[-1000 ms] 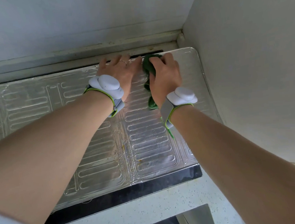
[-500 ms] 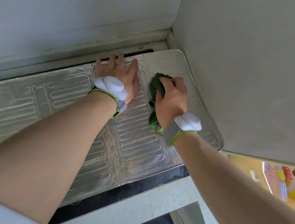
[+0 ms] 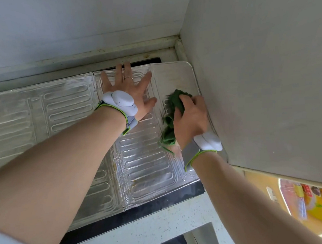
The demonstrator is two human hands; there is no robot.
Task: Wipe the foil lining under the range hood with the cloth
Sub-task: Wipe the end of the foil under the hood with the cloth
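Observation:
Embossed silver foil lining (image 3: 146, 161) covers the flat surface in front of me, reaching to the back wall. My right hand (image 3: 191, 121) is closed on a dark green cloth (image 3: 170, 121) and presses it onto the foil's right part, close to the grey side panel. The cloth bunches out past my fingers and below my palm. My left hand (image 3: 132, 91) lies flat on the foil with fingers spread, just left of the cloth, near the back edge. Both wrists carry white bands.
A grey side panel (image 3: 269, 84) rises close on the right. A black strip (image 3: 153, 205) borders the foil's near edge, with a speckled counter (image 3: 145, 232) below it. Colourful packages (image 3: 312, 198) show at the lower right.
My right hand has dragged the cloth from the back edge toward me and to the right, along the foil next to the side panel. My left hand stayed flat, fingers spreading wider.

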